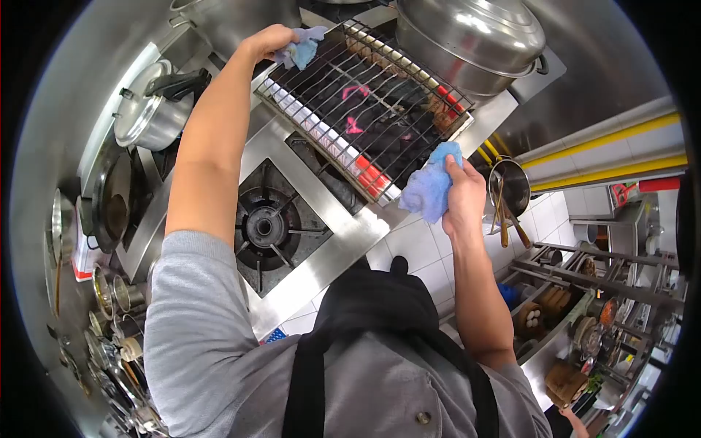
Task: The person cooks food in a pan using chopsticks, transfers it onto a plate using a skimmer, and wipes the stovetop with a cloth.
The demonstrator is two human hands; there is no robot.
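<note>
A dark wire rack (372, 102) lies tilted over the stove top, with black material showing pink marks and red-and-white strips visible beneath its bars. At the rack's far left corner, my left hand (269, 42) is closed round a bluish cloth (301, 50). My right hand (464, 196) grips a second blue cloth (429, 186) by the rack's near right corner. Both cloths are bunched up and cover the places where they meet the rack.
A gas burner (264, 226) is left of the rack's near end. A lidded steel pot (475, 36) stands behind it, a pressure cooker (157, 117) at left. Hanging pans (510, 186) and shelves of food (569, 306) are at right. Another person's hand (575, 423) shows bottom right.
</note>
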